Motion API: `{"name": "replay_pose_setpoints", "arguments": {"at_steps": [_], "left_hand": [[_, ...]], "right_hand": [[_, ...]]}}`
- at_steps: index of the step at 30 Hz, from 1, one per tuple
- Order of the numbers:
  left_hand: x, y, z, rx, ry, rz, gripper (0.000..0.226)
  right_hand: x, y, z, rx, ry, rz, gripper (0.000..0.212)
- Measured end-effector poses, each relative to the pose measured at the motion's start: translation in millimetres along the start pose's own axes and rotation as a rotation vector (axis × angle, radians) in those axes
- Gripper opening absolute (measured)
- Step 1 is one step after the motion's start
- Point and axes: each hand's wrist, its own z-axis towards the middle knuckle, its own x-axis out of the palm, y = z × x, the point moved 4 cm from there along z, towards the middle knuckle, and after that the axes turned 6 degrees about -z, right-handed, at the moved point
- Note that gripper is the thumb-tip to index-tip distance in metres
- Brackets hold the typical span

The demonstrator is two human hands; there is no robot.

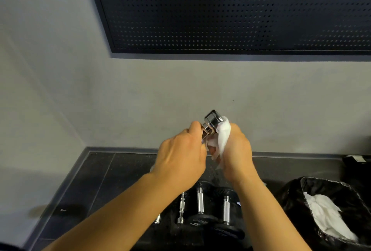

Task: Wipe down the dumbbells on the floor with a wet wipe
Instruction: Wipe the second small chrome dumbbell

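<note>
The left hand grips a chrome dumbbell by its bar, held up above the floor. Its long axis tilts up and away to the right. The right hand, nearer the head, presses a wipe closed against its right side.

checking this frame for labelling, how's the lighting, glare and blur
Head view: dim, flat light; the floor and black dumbbells are nearly lost in shadow. Bright glare on the chrome dumbbell in the hands; the wet wipe is nearly blown out. Wide-angle bending tilts the wall panel; edges look soft.
</note>
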Motion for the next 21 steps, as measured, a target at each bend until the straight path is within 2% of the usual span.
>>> {"name": "replay_pose_setpoints", "arguments": {"at_steps": [1,3,5,7,9,11,13,17,19,21], "left_hand": [[3,3,1,-0.047,0.065,-0.086,0.008],[9,7,4,-0.188,0.239,-0.365,0.009],[12,5,0,-0.334,0.392,-0.683,0.020],[11,2,-3,-0.381,0.525,-0.801,0.019],[8,6,-1,-0.327,0.569,-0.702,0.014],[4,11,4,-0.205,0.536,-0.449,0.004],[-2,13,6,-0.056,0.496,-0.133,0.004],[-14,12,7,0.198,0.305,0.315,0.016],[-17,15,8,0.335,0.187,0.420,0.024],[-18,21,8,0.365,0.145,0.436,0.035]], "right_hand": [[1,0,-2,-0.028,-0.063,0.057,0.044],[3,-3,-5,-0.234,-0.186,0.055,0.053],[4,-5,-7,-0.494,-0.260,-0.165,0.057],[0,-5,-6,-0.639,-0.312,-0.324,0.053],[-6,-1,-5,-0.727,-0.318,-0.430,0.047],[-8,3,-3,-0.786,-0.286,-0.542,0.036],[-7,7,-1,-0.788,-0.219,-0.648,0.035],[-1,6,9,-0.619,-0.011,-0.698,0.042],[3,5,12,-0.461,0.109,-0.587,0.044],[5,6,11,-0.290,0.217,-0.445,0.046]]}}
